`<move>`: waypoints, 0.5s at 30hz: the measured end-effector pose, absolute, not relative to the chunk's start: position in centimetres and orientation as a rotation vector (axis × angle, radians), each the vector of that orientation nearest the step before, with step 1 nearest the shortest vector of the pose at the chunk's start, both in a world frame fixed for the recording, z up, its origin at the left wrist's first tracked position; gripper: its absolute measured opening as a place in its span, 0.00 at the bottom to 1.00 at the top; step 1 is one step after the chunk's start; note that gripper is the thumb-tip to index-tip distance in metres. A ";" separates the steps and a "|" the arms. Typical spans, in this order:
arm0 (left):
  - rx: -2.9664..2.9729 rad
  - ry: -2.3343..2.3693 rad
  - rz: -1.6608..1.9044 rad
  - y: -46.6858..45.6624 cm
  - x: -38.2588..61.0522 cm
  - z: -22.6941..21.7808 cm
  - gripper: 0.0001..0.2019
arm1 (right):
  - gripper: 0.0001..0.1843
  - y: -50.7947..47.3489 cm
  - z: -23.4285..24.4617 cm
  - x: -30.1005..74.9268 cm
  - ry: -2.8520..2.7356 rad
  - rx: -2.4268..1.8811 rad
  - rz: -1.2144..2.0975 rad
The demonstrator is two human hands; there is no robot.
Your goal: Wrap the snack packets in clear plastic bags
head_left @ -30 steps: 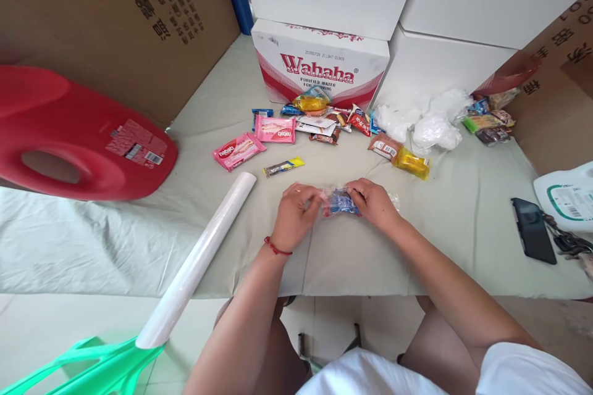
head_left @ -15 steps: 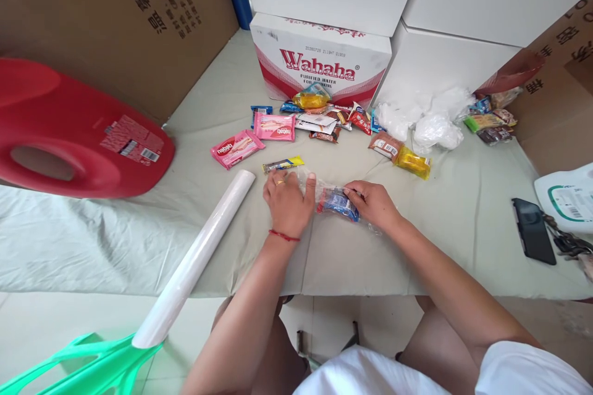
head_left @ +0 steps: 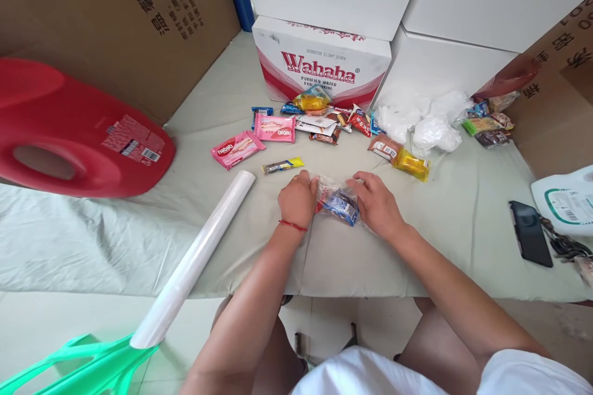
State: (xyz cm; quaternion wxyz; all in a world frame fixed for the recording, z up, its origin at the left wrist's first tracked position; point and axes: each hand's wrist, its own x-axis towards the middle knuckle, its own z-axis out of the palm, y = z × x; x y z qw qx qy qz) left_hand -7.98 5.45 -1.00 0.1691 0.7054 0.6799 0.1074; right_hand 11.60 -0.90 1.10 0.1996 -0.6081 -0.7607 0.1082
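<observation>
A clear plastic bag (head_left: 330,184) lies on the cloth in front of me, with blue and red snack packets (head_left: 341,206) inside it. My left hand (head_left: 296,200), wearing a red string bracelet, is closed at the bag's left end, pinching the thin plastic. On the other side, my right hand (head_left: 380,205) has its fingers apart and curved beside the bag's right edge; whether the fingertips touch the film is hard to see. Just beyond my left hand is a small yellow and grey snack stick (head_left: 282,165).
Two pink wafer packs (head_left: 237,149) and a pile of snacks (head_left: 319,126) lie before the Wahaha box (head_left: 324,62). Crumpled clear bags (head_left: 435,129) sit to the right, a phone (head_left: 530,233) farther right. A white roll (head_left: 199,253) and red jug (head_left: 88,136) stand left.
My left hand has moved right from near the yellow stick, its spread fingers closing on the bag's plastic. My right hand has loosened its pinch and spread its fingers.
</observation>
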 end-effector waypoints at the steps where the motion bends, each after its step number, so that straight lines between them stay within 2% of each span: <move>1: 1.988 1.931 0.306 5.5 -8.1 -1.0 0.15 | 0.24 -1.1 1.2 11.4 -2.196 -1.580 0.339; 4: 1.881 1.887 0.455 6.1 -8.6 -0.9 0.12 | 0.24 -1.4 1.2 10.8 -2.321 -1.398 0.468; 8: 1.580 1.570 0.841 6.3 -8.6 -0.2 0.14 | 0.21 -0.9 0.8 10.3 -2.346 -1.435 0.518; 12: 1.343 1.088 0.829 5.2 -7.3 0.9 0.16 | 0.21 -0.6 0.5 10.4 -2.307 -1.436 0.611; 13: 1.307 1.033 0.801 4.9 -7.0 1.0 0.16 | 0.23 -0.7 0.4 10.5 -2.259 -1.454 0.657; 15: 1.285 1.021 0.759 4.5 -6.4 1.1 0.16 | 0.35 -1.1 0.0 11.1 -2.099 -1.495 0.776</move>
